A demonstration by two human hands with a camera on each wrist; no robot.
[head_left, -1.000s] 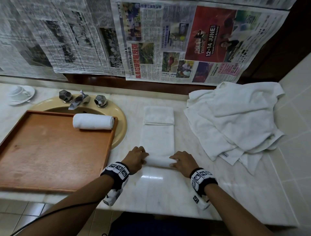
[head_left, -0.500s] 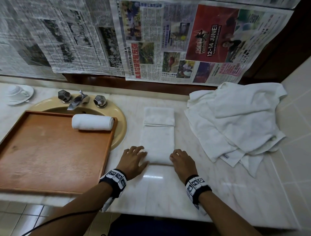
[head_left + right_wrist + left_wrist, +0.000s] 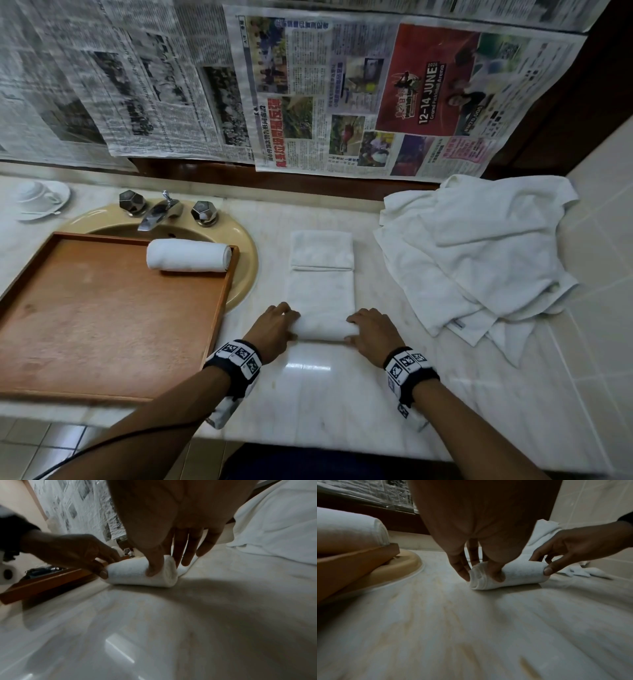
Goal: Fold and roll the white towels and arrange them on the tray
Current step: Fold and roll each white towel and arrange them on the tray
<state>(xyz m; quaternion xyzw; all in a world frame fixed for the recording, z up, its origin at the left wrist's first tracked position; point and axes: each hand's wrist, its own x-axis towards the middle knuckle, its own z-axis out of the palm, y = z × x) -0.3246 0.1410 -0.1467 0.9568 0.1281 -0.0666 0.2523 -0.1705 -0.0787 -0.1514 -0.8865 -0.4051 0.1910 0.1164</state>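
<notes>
A white towel (image 3: 321, 287) folded into a long strip lies on the marble counter (image 3: 329, 394), its near end wound into a short roll (image 3: 323, 330). My left hand (image 3: 274, 327) grips the roll's left end (image 3: 477, 580), thumb on the near side and fingers over the top. My right hand (image 3: 370, 331) holds the right end (image 3: 169, 573) the same way. A finished rolled towel (image 3: 188, 255) lies at the far right corner of the wooden tray (image 3: 102, 325). The far part of the strip lies flat.
A heap of loose white towels (image 3: 479, 246) lies at the right, close to the strip. The tray sits over a beige sink (image 3: 245, 246) with a faucet (image 3: 157, 212). A cup and saucer (image 3: 37, 198) stand far left. Newspaper covers the wall behind.
Half a second ago both hands had fingers spread over the towel's near end; now they curl round the roll's ends. The roll looks thicker than a second ago.
</notes>
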